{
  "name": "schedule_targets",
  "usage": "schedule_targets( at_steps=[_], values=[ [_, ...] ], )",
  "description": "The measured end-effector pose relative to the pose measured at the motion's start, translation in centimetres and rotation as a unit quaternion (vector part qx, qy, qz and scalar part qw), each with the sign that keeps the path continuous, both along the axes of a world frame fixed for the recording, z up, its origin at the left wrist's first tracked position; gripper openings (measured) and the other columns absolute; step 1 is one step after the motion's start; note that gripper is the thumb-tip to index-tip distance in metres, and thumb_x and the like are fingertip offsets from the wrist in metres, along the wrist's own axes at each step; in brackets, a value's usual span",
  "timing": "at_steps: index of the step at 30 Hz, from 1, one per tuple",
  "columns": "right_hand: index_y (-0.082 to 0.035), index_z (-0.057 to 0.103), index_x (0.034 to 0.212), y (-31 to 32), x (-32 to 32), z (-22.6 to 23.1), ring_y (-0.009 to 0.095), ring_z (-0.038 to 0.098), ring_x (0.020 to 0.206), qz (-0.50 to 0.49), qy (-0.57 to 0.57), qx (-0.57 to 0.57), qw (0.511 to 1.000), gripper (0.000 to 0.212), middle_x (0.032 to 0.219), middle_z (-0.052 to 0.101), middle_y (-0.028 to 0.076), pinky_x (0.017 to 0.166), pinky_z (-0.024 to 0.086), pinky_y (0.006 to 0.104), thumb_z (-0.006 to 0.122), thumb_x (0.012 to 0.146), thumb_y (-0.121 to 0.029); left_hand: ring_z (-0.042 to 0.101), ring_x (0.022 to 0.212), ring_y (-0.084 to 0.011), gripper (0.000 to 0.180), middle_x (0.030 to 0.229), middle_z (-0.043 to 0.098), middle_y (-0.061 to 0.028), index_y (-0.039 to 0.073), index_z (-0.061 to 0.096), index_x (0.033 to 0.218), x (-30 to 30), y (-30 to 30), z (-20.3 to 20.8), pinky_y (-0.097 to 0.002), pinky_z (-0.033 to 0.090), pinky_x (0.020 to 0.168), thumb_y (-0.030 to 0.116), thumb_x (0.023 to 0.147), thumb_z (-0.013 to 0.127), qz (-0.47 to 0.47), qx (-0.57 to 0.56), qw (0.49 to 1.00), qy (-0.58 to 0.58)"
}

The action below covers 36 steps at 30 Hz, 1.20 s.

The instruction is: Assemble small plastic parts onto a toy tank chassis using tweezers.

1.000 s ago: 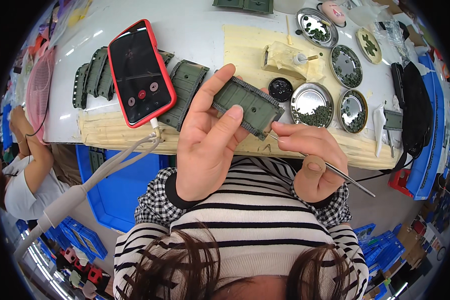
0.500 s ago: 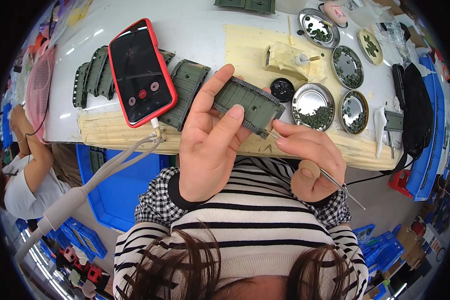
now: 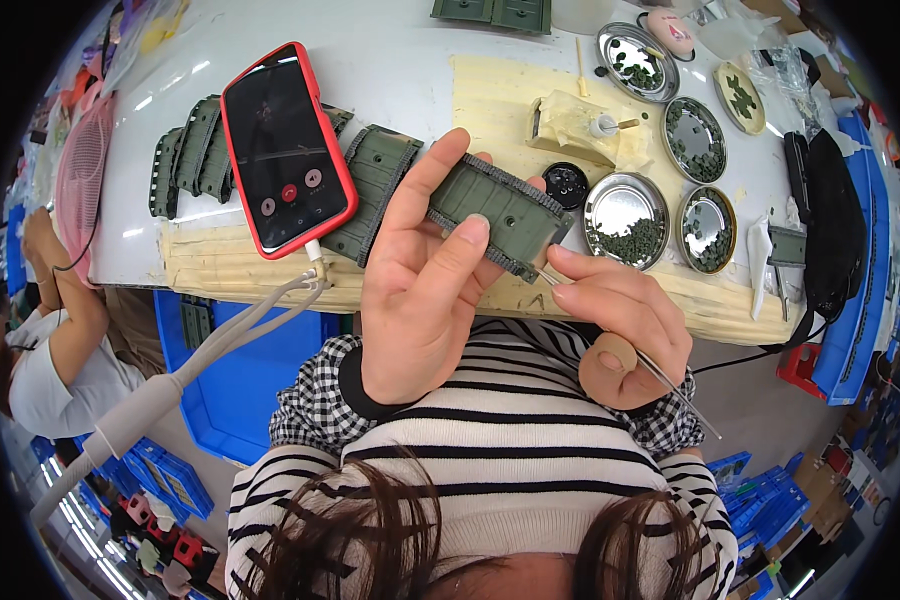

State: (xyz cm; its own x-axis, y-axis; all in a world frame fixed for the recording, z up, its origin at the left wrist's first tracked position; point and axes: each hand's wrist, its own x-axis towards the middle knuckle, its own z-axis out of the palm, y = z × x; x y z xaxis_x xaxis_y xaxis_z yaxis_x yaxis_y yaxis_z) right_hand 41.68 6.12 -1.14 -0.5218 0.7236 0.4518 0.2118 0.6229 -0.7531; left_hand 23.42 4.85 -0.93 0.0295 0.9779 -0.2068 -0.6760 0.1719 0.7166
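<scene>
My left hand [image 3: 415, 290] grips a dark green ribbed plastic panel [image 3: 500, 212] with grey toothed edging along its long sides, thumb on its face and fingers behind. The panel is tilted above the table's front edge. My right hand [image 3: 625, 315] is closed around a slender metal tool [image 3: 682, 400], whose tip meets the panel's lower right corner. Whether the tool is tweezers or a pick, I cannot tell. A tan finger cover [image 3: 607, 370] sits on one right-hand digit. Left of my left hand lies another green panel [image 3: 378, 180].
A red-cased phone [image 3: 288, 150] rests over several green panels [image 3: 202, 150], its cable and a grey stand arm coming toward me. Round metal dishes [image 3: 625, 190] of small green pieces stand at right, beside a black cup [image 3: 566, 186] and a bottle [image 3: 603, 125]. Below is a blue crate [image 3: 225, 400].
Both hands hold nearly the same pose. My right fingers and the tool have shifted very slightly at the panel's corner, and the whole view has moved a little.
</scene>
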Motion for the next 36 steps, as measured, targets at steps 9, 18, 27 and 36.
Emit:
schedule_targets(
  at_steps=[9,18,27,36],
  values=[
    [0.003,0.062,0.112,0.2,0.2,0.4,0.032,0.065,0.101,0.022,0.007,-0.009,1.0,0.043,0.113,0.063,0.022,0.082,0.055,0.0367,0.07,0.08,-0.024,0.042,0.132,-0.0336,0.053,0.14,0.04,-0.0162,0.003,0.024,0.147,0.0,0.0,0.1,-0.0399,0.044,0.104,0.005,0.097,0.041,0.003,-0.013,1.0,-0.001],
    [0.001,0.062,0.113,0.2,0.1,0.5,0.032,0.064,0.102,0.027,0.001,-0.014,1.0,0.044,0.115,0.062,0.02,0.083,0.055,0.0376,0.07,0.078,-0.024,0.042,0.132,-0.0341,0.053,0.14,0.04,-0.0161,0.003,0.024,0.147,0.0,0.0,0.0,-0.0404,0.044,0.104,0.004,0.096,0.04,0.003,-0.013,1.0,-0.006],
    [0.001,0.063,0.112,0.1,0.0,1.1,0.031,0.065,0.1,0.027,-0.019,-0.026,0.999,0.043,0.115,0.062,0.02,0.082,0.055,0.0374,0.071,0.078,-0.025,0.042,0.132,-0.0343,0.053,0.141,0.04,-0.0162,0.003,0.024,0.147,-0.1,-0.2,-0.2,-0.0403,0.045,0.103,0.004,0.097,0.041,0.001,-0.009,1.0,-0.008],
    [0.004,0.062,0.112,-0.2,0.3,-0.6,0.032,0.066,0.097,0.021,0.055,-0.019,0.998,0.045,0.11,0.064,0.022,0.081,0.054,0.0365,0.065,0.086,-0.032,0.042,0.131,-0.0353,0.054,0.141,0.039,-0.0169,0.003,0.023,0.147,-0.3,-0.1,0.0,-0.0416,0.045,0.103,0.005,0.097,0.041,-0.014,-0.018,1.0,-0.008]
  ],
)
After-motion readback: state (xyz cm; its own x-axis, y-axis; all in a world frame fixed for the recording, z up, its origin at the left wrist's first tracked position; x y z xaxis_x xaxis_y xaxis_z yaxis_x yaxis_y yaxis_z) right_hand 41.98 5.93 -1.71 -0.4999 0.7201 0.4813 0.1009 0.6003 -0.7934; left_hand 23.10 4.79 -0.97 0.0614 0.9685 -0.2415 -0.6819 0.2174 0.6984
